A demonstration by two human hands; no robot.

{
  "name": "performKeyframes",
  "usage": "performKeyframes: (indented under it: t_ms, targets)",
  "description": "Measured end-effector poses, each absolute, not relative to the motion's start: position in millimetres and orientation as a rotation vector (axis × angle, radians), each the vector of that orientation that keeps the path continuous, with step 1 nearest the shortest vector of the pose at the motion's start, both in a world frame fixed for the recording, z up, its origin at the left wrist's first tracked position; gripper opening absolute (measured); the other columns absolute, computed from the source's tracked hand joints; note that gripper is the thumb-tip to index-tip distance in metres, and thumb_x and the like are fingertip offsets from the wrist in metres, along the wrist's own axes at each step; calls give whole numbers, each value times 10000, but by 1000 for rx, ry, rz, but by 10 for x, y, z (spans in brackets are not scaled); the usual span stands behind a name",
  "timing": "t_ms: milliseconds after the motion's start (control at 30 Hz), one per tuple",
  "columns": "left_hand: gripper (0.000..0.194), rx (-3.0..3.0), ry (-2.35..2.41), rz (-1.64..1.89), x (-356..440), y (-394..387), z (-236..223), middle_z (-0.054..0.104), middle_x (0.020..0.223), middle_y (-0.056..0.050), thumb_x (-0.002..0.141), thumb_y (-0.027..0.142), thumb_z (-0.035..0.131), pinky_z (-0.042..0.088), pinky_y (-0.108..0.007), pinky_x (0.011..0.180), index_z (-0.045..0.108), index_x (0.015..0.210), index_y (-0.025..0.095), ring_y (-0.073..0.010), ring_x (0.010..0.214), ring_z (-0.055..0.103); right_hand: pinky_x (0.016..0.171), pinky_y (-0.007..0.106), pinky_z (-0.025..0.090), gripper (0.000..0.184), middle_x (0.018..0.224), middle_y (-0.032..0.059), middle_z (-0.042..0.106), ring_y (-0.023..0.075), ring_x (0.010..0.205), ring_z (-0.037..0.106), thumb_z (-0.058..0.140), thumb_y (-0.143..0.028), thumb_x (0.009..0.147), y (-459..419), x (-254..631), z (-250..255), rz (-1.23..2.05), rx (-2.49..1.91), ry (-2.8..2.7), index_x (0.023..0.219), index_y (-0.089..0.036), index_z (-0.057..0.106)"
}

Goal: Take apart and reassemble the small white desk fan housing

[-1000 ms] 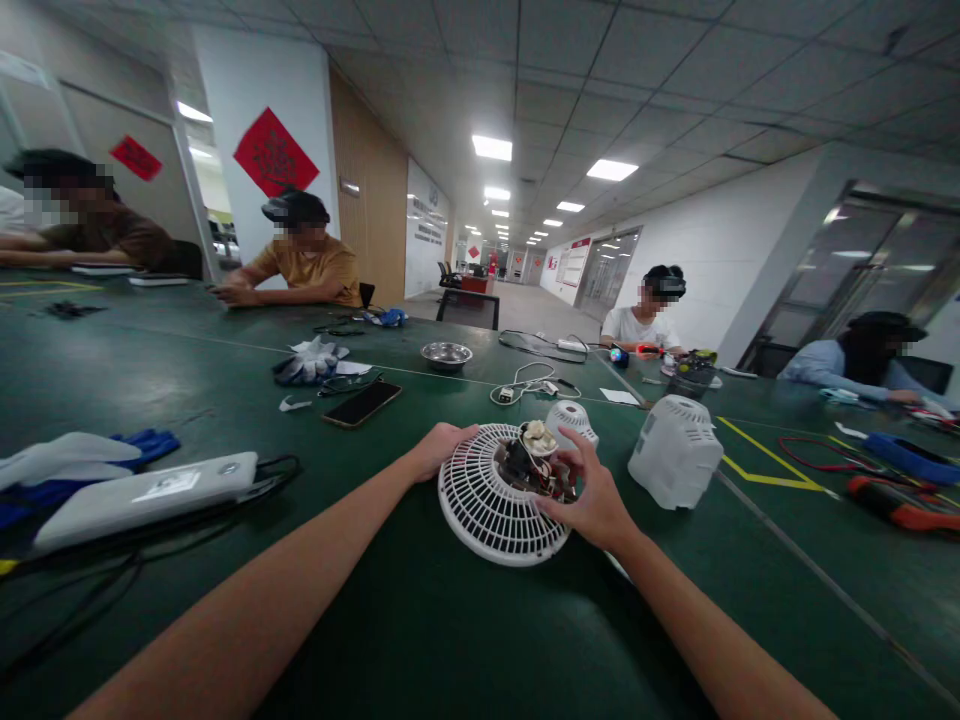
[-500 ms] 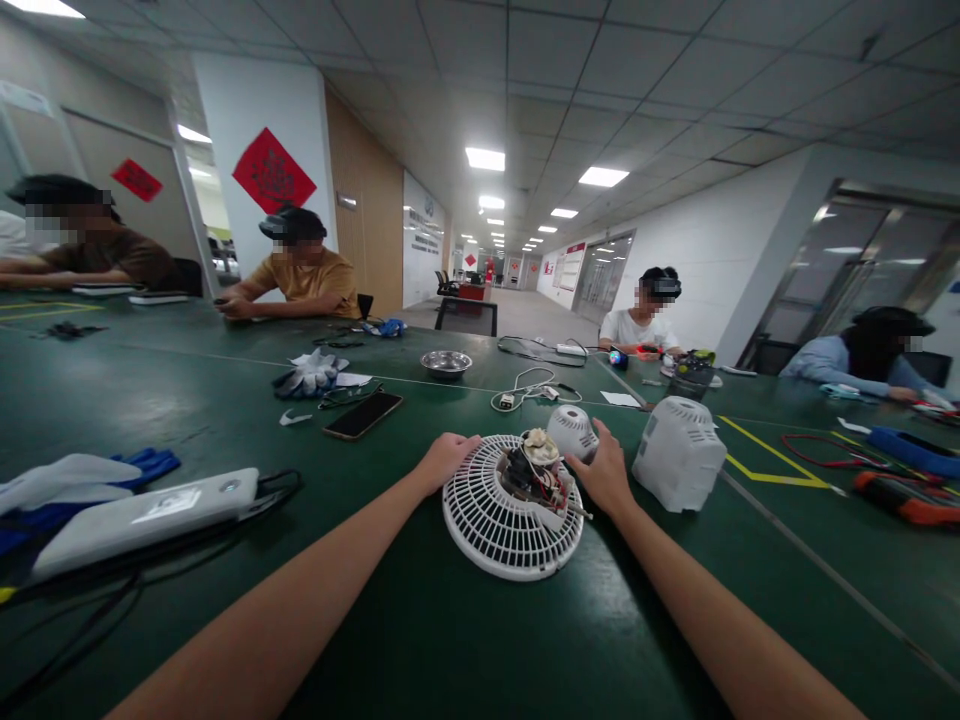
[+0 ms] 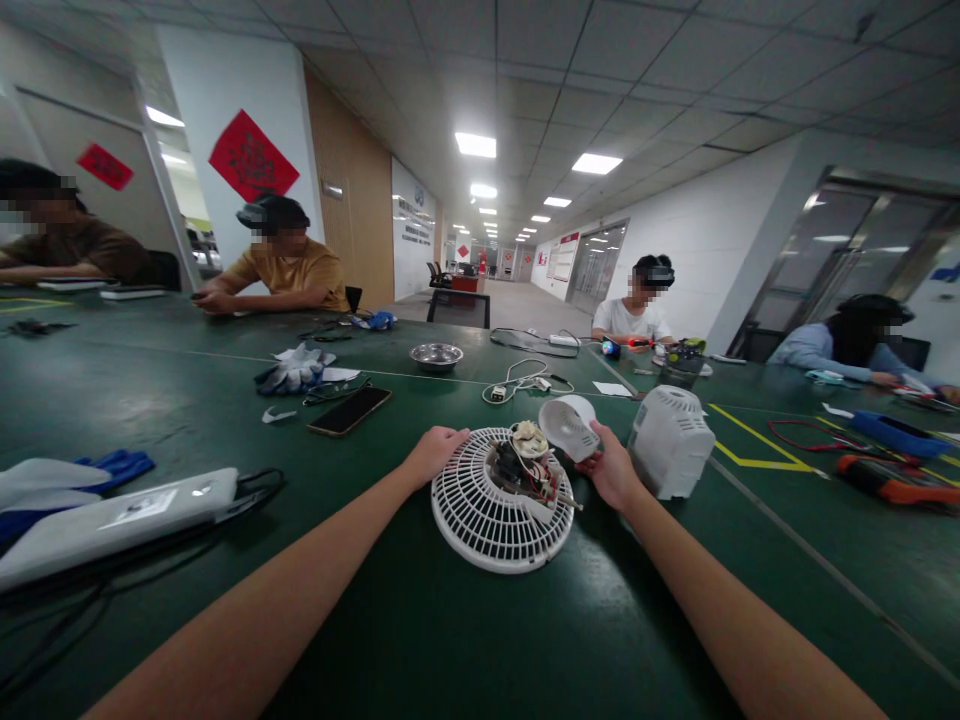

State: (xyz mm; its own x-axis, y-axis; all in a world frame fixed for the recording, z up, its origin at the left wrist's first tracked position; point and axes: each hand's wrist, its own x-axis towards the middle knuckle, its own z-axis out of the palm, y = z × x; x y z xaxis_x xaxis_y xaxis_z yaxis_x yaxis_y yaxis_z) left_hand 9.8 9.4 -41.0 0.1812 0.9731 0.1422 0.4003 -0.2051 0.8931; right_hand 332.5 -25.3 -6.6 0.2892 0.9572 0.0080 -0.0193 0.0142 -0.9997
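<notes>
A round white fan grille [image 3: 480,520] lies flat on the green table [image 3: 525,640] in front of me, with a bare motor and coloured wires [image 3: 525,462] standing on its middle. My left hand [image 3: 433,452] rests on the grille's far left rim, fingers curled over the edge. My right hand [image 3: 611,470] grips a small white domed motor cover [image 3: 567,424], lifted and tilted with its hollow side toward me, just right of the motor.
A white fan housing [image 3: 670,441] stands right of my right hand. A phone [image 3: 349,410], gloves [image 3: 291,371], a metal bowl [image 3: 436,355] and a white cable [image 3: 525,382] lie farther back. A white power strip [image 3: 112,515] sits at left. Several other people sit around the table.
My right hand left the motor, reached to the white domed cover behind the grille, and has picked it up and tilted it. My left hand has stayed on the grille rim.
</notes>
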Motion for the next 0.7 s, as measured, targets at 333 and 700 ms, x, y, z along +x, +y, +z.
performKeyframes:
  t_ms: [333, 700]
  targets:
    - [531, 1738, 1345, 998, 121, -29, -296, 623, 595, -18, 833, 646, 492, 374, -292, 590, 622, 630, 172, -177, 585, 548, 624, 282, 553, 418, 1026, -27, 698, 175, 805, 655, 667, -459, 811, -583, 2865, 105, 1109, -793, -956, 1187, -311, 563]
    - [509, 1723, 1362, 1015, 129, -32, -281, 629, 584, -27, 838, 612, 514, 375, -292, 592, 638, 619, 169, -176, 588, 544, 971, 509, 494, 851, 1275, 119, 604, 328, 1080, 627, 718, -426, 792, -937, 2922, 313, 229, -1048, -2094, 1508, -275, 284]
